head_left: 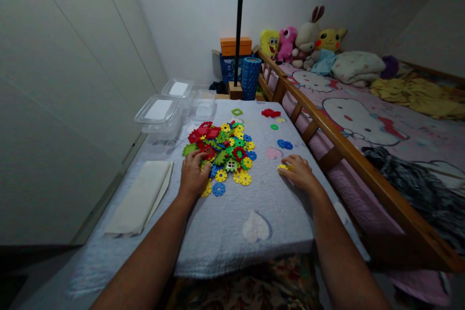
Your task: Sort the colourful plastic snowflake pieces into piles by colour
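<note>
Starting out beyond your left hand (194, 174), a folded white cloth (140, 198) lies flat on the grey quilted mat (232, 232), well to the outside of your wrist. Ahead of it, further from you than your knuckles, stand three clear plastic containers (160, 114) with their lids on, close together.

Your left hand rests palm down with its fingers curled onto the near left edge of the pile of plastic snowflake discs (225, 150). Red, green, yellow and blue pieces spread away from your fingertips, ahead and to the right. You cannot tell whether those fingers actually pinch a piece or only press on the heap.

A bare strip of mat lies between your hands. Your right hand (298, 170) sits well apart from the pile, fingers bent down and closed over a yellow disc (283, 167) that peeks out on the thumb side and touches the mat.

Just ahead of that hand lies a pair of blue discs (285, 144). Further on are a green ring (274, 127) and a small red cluster (271, 113).

Right of your right wrist runs a wooden bed rail (327, 131), and beyond it a Hello Kitty sheet (348, 116) with plush toys (308, 38) at its far end.
</note>
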Demonstrator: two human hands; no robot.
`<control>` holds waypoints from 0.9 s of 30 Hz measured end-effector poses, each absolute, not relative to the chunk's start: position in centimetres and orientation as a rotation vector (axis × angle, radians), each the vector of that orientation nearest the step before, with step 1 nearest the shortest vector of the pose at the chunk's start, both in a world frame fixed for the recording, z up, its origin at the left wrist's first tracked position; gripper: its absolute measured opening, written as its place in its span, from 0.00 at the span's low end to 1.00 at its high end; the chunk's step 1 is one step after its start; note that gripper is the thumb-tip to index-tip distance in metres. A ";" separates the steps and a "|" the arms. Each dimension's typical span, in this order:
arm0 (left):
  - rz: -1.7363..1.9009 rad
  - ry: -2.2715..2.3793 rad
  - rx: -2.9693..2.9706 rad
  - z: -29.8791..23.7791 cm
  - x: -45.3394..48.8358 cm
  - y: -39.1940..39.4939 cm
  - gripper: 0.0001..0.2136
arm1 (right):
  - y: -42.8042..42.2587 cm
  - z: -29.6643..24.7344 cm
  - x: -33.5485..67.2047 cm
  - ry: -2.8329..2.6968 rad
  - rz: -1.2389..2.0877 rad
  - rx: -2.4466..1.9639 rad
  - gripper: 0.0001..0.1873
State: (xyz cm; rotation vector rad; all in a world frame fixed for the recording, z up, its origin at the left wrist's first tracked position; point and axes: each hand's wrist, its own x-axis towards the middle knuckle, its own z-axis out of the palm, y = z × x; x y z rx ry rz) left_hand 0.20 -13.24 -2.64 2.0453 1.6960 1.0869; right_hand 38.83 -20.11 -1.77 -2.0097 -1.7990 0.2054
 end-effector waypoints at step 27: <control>1.110 1.680 2.060 -3.1 -0.2 -12.8 0.14 | -18.3 -0.7 26.7 -2.035 0.136 -1.799 0.14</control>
